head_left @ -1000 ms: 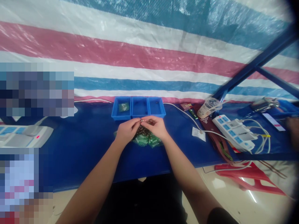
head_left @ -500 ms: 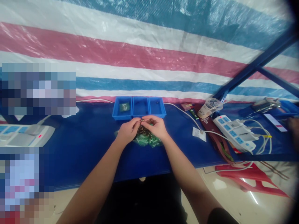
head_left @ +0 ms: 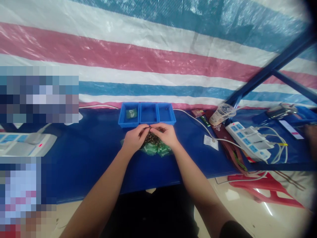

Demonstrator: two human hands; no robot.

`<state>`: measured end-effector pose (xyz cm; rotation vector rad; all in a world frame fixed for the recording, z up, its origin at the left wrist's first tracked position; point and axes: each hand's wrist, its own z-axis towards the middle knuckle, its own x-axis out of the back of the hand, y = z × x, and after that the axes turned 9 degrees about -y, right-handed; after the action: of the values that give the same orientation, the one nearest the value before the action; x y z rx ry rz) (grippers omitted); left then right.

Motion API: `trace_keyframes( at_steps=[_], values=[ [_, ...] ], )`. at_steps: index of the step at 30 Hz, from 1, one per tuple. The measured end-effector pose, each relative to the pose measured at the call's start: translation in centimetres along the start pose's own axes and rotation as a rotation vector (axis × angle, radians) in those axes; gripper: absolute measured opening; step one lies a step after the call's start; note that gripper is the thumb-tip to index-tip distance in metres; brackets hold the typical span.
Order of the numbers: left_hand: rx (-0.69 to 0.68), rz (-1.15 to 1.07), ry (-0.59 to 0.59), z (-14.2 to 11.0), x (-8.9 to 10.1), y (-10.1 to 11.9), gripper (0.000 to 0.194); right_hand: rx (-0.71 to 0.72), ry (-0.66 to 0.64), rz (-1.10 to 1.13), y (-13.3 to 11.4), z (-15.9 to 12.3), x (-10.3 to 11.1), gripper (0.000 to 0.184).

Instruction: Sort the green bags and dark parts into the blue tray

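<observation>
My left hand and my right hand meet at the fingertips, both closed in a pinch. Whatever sits between the fingertips is too small and dark to name. Right below them lies a pile of small brass-coloured metal pieces on a crumpled green plastic bag. My hands hide part of the pile. Just beyond the hands stands a blue three-compartment tray. A small green packet rests in its left compartment, and a few tiny dark bits lie in the others.
On the right of the blue table are a clear plastic cup, a small white packet, a brown strap and a power strip with cables. Another power strip is at left. A phone lies far right.
My fingertips have drawn slightly closer together, and the small shiny piece seen between them is now mostly covered. Little else differs.
</observation>
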<state>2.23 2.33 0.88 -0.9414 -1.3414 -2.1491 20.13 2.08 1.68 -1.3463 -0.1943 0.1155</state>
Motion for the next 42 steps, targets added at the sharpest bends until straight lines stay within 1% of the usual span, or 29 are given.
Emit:
trace_keyframes(
  at_steps=[7,12,19,25,31,37,42],
  values=[
    [0.031,-0.015,-0.053,0.02,0.08,-0.11,0.03,-0.005,-0.03,-0.002,0.41,-0.05,-0.1,0.03],
    [0.02,-0.014,-0.095,0.09,0.34,0.15,0.03,-0.019,-0.019,0.006,0.41,-0.02,-0.13,0.031],
    [0.006,0.028,-0.094,0.16,0.46,0.28,0.031,-0.042,0.006,-0.06,-0.39,-0.07,-0.1,0.026],
    [0.017,-0.016,-0.073,0.09,0.34,0.23,0.032,-0.024,-0.007,-0.004,-0.02,0.0,-0.31,0.032],
    [0.021,-0.074,-0.015,0.07,0.02,0.26,0.032,-0.05,-0.008,0.026,0.2,0.08,-0.29,0.033],
    [0.043,-0.023,-0.062,0.2,0.16,0.22,0.032,-0.053,-0.033,0.049,0.29,0.03,-0.35,0.035],
    [0.036,-0.005,-0.078,0.23,0.44,0.4,0.033,-0.107,-0.021,0.047,0.19,0.13,-0.07,0.034]
  ],
)
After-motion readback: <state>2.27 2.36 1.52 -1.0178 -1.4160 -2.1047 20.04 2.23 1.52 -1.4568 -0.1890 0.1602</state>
